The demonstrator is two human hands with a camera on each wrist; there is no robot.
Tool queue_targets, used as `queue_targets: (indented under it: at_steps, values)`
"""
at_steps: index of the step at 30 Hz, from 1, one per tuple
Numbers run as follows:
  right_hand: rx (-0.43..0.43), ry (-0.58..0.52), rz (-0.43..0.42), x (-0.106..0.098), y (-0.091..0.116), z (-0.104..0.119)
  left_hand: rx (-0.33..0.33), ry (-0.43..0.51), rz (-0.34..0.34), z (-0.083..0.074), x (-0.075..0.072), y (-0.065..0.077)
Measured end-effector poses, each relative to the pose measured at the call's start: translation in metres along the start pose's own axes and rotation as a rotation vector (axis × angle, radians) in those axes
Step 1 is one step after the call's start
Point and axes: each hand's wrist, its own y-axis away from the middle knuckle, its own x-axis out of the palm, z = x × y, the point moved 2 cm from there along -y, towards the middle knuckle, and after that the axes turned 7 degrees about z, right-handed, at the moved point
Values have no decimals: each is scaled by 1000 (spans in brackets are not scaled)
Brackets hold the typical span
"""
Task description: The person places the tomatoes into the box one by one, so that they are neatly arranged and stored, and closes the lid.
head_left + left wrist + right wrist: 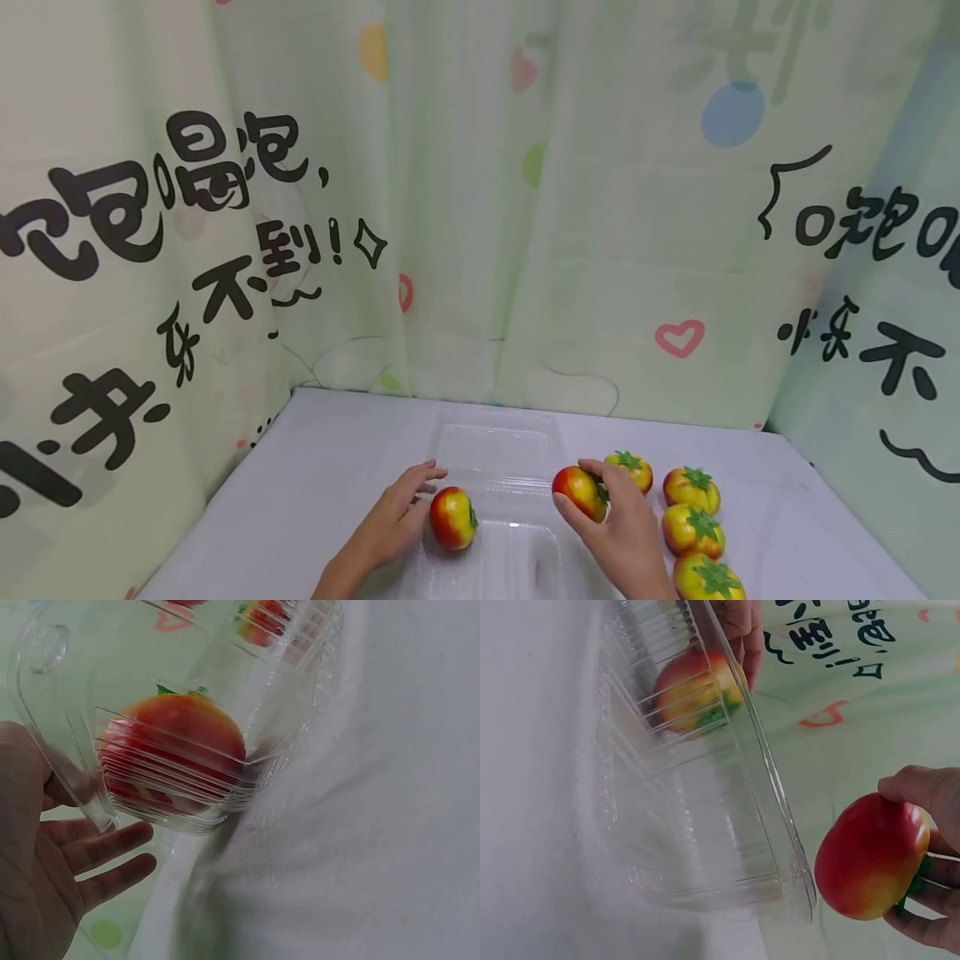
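Note:
A clear plastic clamshell box point(517, 546) lies on the table with its lid folded back. In its left part sits a red and yellow persimmon point(452, 518) with a green leafy cap, seen through the ribbed wall in the left wrist view. My left hand point(397, 512) is beside that fruit, fingers extended at the box's rim and gripping nothing. Over the right side of the box, my right hand point(622, 525) holds a second persimmon point(874, 855) between thumb and fingers. In the right wrist view this fruit is just outside the rim, its green cap toward the fingers.
Right of the box stand several more persimmons point(693, 531) in a column, with another persimmon point(632, 471) behind my right hand. The transparent lid point(495, 446) lies flat toward the back. A printed curtain point(465, 208) surrounds the white table point(300, 467).

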Motion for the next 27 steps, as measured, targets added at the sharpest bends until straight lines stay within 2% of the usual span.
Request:
queue_targets:
  at_steps: [12,20,27]
  values:
    - [-51,-78,45,14,12,17,24,-10,-1,2,-1,-1]
    - [-70,-126,94,24,20,27,9,6,22,1,-1,0]
    - [-141,-140,127,33,25,34,-2,9,22,0,-1,0]
